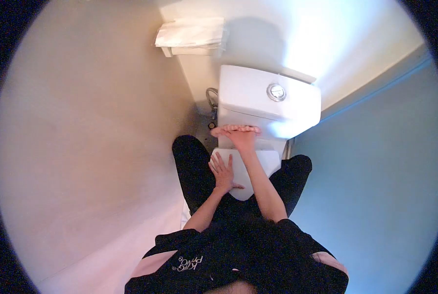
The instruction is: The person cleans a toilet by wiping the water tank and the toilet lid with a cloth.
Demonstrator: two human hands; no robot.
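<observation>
A white toilet stands in front of me, its lid down and its tank behind. My left hand lies flat on the left part of the lid, fingers spread, holding nothing. Just behind the lid, against the lower front of the tank, my right hand presses a pink strip that looks like a folded cloth. The fingers of that hand blend with the strip, so their exact grip is hard to see. My knees are bent on either side of the bowl.
A round silver flush button sits on the tank top. Left of the tank runs a metal hose. White paper lies over a wall holder. A beige partition and a bluish panel close in both sides.
</observation>
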